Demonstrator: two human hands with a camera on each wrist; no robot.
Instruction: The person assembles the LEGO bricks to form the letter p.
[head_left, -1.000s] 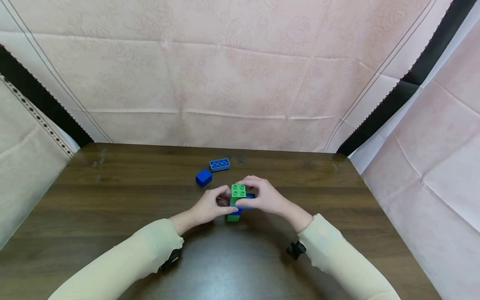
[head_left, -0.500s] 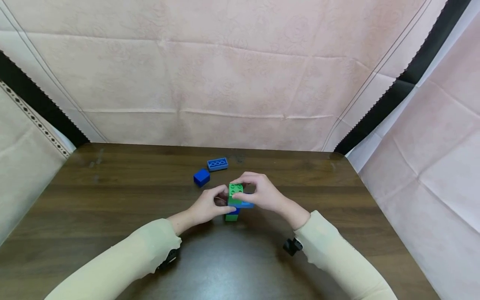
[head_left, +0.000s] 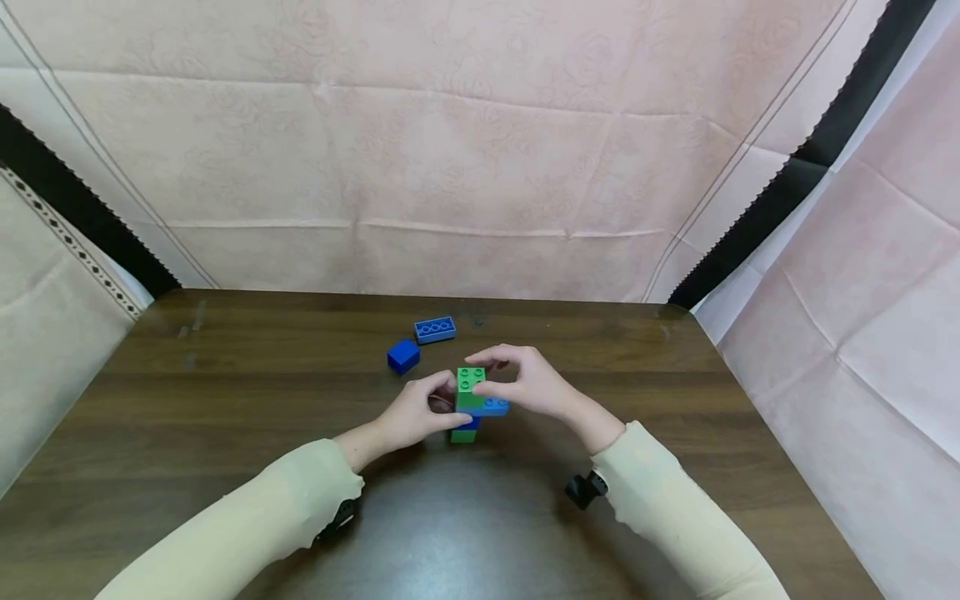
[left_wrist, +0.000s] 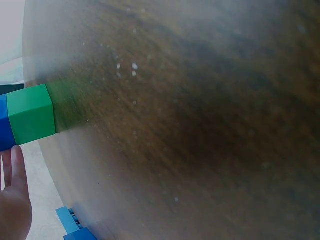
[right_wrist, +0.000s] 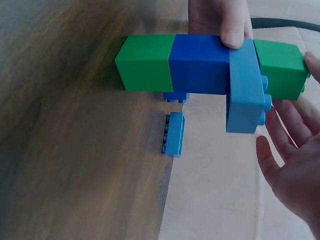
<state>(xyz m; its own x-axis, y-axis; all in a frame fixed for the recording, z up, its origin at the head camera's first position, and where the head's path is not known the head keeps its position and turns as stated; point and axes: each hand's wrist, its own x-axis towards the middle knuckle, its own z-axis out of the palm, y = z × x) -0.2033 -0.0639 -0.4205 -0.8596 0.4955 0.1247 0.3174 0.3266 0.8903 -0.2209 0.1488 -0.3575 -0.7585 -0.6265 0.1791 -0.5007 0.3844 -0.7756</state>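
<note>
Showing two bare hands at a stack of four plastic blocks [head_left: 469, 400], which appears to stand upright on a dark-brown wood-grain table [head_left: 225, 400]. From the base upward, the stack comprises a plain green plastic block [right_wrist: 145, 62], a dark-blue plastic block [right_wrist: 200, 65], a lighter-blue oblong plastic brick [right_wrist: 243, 85] projecting to the right in the head view, and a studded green plastic block [right_wrist: 281, 70]. The left hand [head_left: 408, 414] grasps the stack between thumb and fingers, the thumb lying across the near side around the junction of the two blue pieces. The right hand [head_left: 534, 387] curves about the uppermost block, its fingers spaced and its thumb crossing in front; whether it grips or is released cannot be told. Farther back and to the left lie a loose dark-blue cuboid block [head_left: 403, 356] and, just beyond it, a loose mid-blue oblong brick [head_left: 435, 331] with a row of four round studs visible. Cream sleeves [head_left: 307, 492] cover both forearms; a pale pink patterned cloth [head_left: 450, 167] hangs behind the table.
</note>
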